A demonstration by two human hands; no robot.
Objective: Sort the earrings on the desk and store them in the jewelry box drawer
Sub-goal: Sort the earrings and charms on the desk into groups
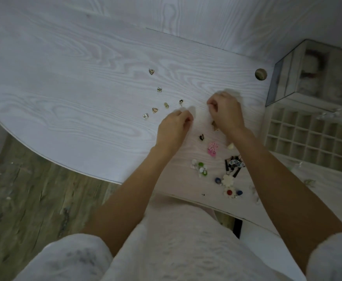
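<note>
Both hands hover over the white desk (pixel 64 98). The left hand (pixel 173 128) and right hand (pixel 225 112) have curled fingers (contents cannot be told). Small stud earrings (pixel 154 110) lie left of them; colourful earrings (pixel 212 149) lie nearer. The jewelry box drawer (pixel 308 136) sits right.

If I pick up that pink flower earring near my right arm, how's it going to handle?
The pink flower earring looks small and thin, so probably very light and easy to pinch. It lies flat on the desk, so it likely won't roll. Its open petal outline may snag or bend if squeezed hard.
</note>
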